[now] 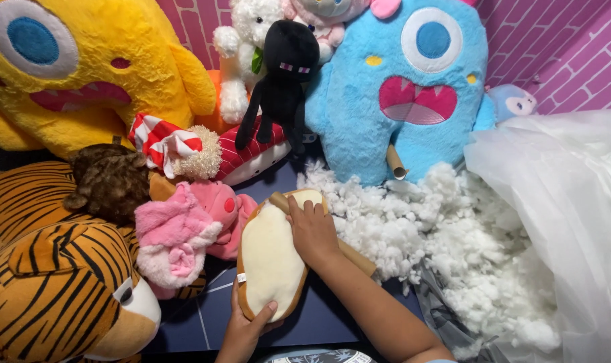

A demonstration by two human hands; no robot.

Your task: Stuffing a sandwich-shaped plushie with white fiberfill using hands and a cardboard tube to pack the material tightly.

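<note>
Against pink brick-pattern walls, a flat tan-and-cream plush shell is gripped below by the left hand and pressed flat by the right hand, best kept steady.

Probably a plush-toy workshop: stuffed animals crowd a pink brick-patterned wall, beside a heap of loose white stuffing (spilling from a clear bag).

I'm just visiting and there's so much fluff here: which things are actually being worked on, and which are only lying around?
In hand:
- tan and cream plush piece, held by the left hand and right hand
- white stuffing pile
- cardboard stick beneath the right hand

Lying about:
- blue monster plush
- yellow monster plush
- tiger plush
- pink plush
- black plush figure
- clear plastic bag
</note>
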